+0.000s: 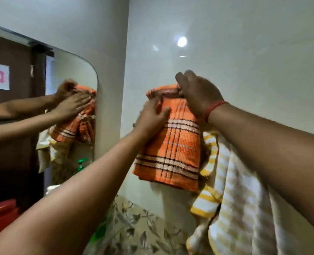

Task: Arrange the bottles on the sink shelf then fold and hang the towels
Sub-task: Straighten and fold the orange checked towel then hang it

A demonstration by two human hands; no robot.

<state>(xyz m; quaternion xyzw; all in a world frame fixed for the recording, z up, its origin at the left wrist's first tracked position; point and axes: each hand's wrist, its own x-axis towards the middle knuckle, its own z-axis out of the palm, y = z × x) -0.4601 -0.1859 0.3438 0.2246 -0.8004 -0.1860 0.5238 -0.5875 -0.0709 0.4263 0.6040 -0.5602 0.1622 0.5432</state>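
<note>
**Orange towel going onto the wall rail**

Right hand (pixel 196 92) up at the top, fingers curled and pinching the bunched upper fold of the orange woven towel with dark and white stripes (pixel 172 144) against the white tiled wall (pixel 244 52). Left hand (pixel 152 118) lies on the cloth just below, fingers mostly straight, pressing the front panel flat. The towel hangs folded against the wall, with a yellow-and-white striped towel (pixel 231 181) draped just beside it on the right. The rail itself is hidden, so how well the cloth is seated cannot be told. To do this well: keep the pinch firm, smooth downward with the flat hand, and level the fold so both halves hang even. The mirror (pixel 73 70) at left repeats the scene.
</note>
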